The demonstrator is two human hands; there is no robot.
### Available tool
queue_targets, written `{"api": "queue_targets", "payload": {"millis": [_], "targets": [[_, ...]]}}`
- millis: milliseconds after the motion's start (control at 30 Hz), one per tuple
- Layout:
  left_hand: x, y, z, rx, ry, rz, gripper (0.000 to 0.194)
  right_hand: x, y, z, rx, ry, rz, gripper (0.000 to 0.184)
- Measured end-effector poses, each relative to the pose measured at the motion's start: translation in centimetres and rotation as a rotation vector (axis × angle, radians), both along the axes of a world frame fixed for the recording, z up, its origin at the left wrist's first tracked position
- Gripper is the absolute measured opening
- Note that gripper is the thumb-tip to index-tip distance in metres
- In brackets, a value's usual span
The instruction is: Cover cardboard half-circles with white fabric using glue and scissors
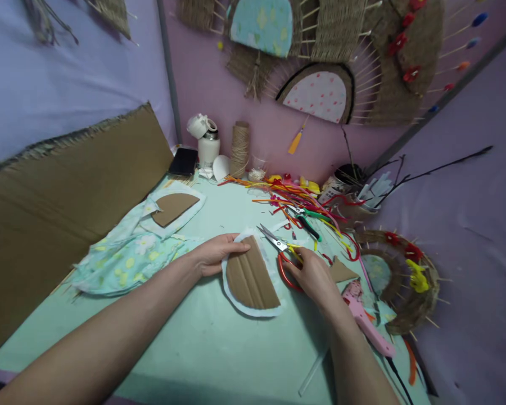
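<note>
My left hand (220, 252) grips the upper left edge of a half-round cardboard piece (253, 275), thumb on top and fingers underneath. A narrow rim of pale cloth shows all around the cardboard. In my right hand (312, 273) is a pair of scissors (281, 246) with red-orange handles. Their blades are parted and point up and left, close to the piece's upper right edge; I cannot tell whether they touch it. Farther left, a second half-round cardboard piece (175, 208) lies on pale cloth, beside crumpled flowered green cloth (135, 256).
A pink glue gun (367, 323) lies at the right by a decorated ring (430, 281). Green-handled pliers (307, 222) rest among coloured pipe cleaners (287, 197). A twine roll (240, 149) and white bottle (208, 149) stand behind. A large cardboard sheet (76, 202) borders the left.
</note>
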State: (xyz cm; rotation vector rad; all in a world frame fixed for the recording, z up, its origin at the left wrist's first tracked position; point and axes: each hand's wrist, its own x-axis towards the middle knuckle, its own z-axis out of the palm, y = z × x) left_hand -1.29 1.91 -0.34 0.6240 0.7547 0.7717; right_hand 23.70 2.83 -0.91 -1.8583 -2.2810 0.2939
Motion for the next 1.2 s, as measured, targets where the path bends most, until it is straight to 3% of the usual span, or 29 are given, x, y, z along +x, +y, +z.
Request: {"api": "queue_targets", "payload": {"millis": [100, 200, 300, 367, 533, 633, 867, 1200], "targets": [[0.9, -0.4, -0.3, 0.006, -0.046, 0.019, 0.025, -0.2, -0.1, -0.1, 0.127, 0.066, 0.042, 0.032], [1.6, -0.9, -0.5, 0.032, -0.083, 0.017, 0.027, -0.7, -0.5, 0.5, 0.131, 0.362, 0.042, 0.029], [2.1, -1.4, -0.5, 0.050, -0.127, -0.018, 0.030, -1.7, -1.1, 1.1, -0.250, 0.810, 0.016, 0.032], [2.4, -1.7, -0.5, 0.046, -0.145, -0.044, 0.031, -2.3, -1.5, 1.2, -0.491, 1.003, -0.024, 0.034], [2.8, -2.0, -0.4, 0.043, -0.113, -0.046, 0.032, -3.4, -2.3, 1.1, -0.695, 1.169, -0.075, 0.042], [2.9, -2.0, -0.4, 0.059, -0.088, -0.012, 0.033, -3.8, -2.6, 1.3, -0.644, 1.175, -0.055, 0.041], [3.2, -2.1, -0.7, 0.112, -0.024, 0.056, 0.032, -4.2, -2.7, 1.4, -0.368, 1.011, 0.039, 0.029], [3.9, -2.4, -1.0, 0.116, 0.049, 0.116, 0.022, -4.2, -2.7, -0.1, -0.217, 0.886, 0.099, 0.026]]}}
